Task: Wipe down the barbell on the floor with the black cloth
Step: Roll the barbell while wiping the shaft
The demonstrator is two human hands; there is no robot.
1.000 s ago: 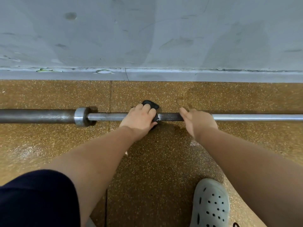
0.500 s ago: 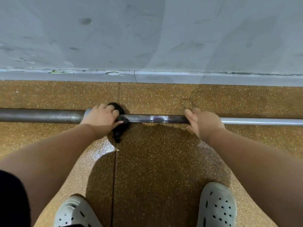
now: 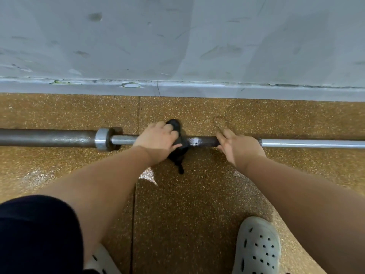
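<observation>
A: Where is the black cloth (image 3: 178,155) at this point?

B: Wrapped over the barbell (image 3: 124,139) under the left hand (image 3: 158,138), whose fingers curl round cloth and shaft together. One lump pokes out on the far side of that grip, and a tail hangs off the near side onto the floor (image 3: 197,194).

A: And half a second back?

B: That grip was further out, sitting right over the collar (image 3: 102,139) and hiding it. Now the collar shows again, with a short run of bare shaft between it and the grip. So the hand went out to the collar and has slid back in.

A: The right hand (image 3: 239,147)?

B: It has not shifted along the bar. Its fingers lie over the top and its thumb is on the near side, pinching the dark knurled section (image 3: 205,141). Whether the fingertips wrap underneath cannot be told. It seems to be steadying the bar against rolling.

A: What does that mean for the job?

B: Probably that the stretch from the collar to the left grip has had at least one pass. Between the two grips lies only a short piece of knurl. The bright shaft (image 3: 316,144) beyond the right grip and the thick sleeve (image 3: 49,138) beyond the collar likely remain, so the wiping looks early on.
</observation>
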